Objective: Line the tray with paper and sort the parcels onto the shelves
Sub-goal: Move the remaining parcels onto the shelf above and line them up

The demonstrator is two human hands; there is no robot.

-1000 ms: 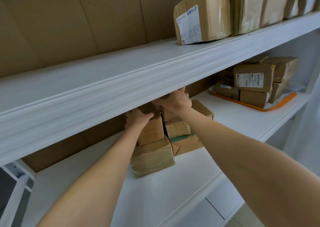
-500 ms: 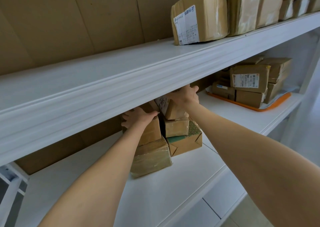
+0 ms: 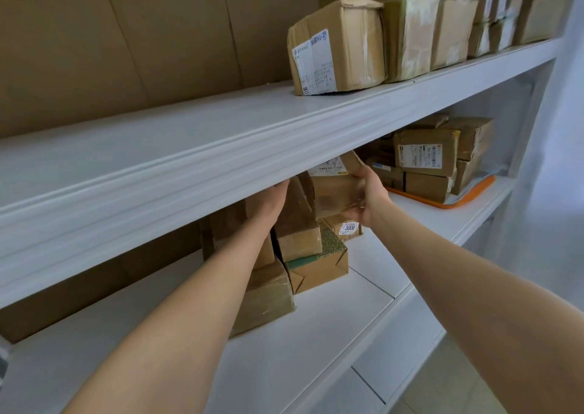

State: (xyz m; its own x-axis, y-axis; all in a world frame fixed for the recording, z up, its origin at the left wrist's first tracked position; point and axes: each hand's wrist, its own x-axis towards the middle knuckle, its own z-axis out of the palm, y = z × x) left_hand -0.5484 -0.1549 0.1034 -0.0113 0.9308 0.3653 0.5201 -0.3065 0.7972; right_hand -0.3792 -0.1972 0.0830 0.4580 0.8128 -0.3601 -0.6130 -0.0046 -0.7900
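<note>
Sorting is the step in hand. On the lower shelf [image 3: 316,334] a stack [image 3: 303,246] of brown taped boxes stands two or three high, some of them crumpled. The left hand [image 3: 267,203] lies against a tall box on the stack's left side. Its fingertips run behind the lip of the upper shelf [image 3: 221,148], so I cannot tell whether it grips or merely steadies.

At the stack's top right, the right hand [image 3: 368,198] is wrapped round one parcel [image 3: 331,190] and holds it tilted, apparently clear of the boxes below (the contact line is hidden). The parcel is a small, scuffed cardboard box with a white label on its upper face.

The next move likely calls for drawing it out under the lip without toppling the stack, then choosing a shelf. Well right of the stack and further back, an orange tray [image 3: 467,198] already carries boxes. Above the stack, more of them sit on the upper shelf.
</note>
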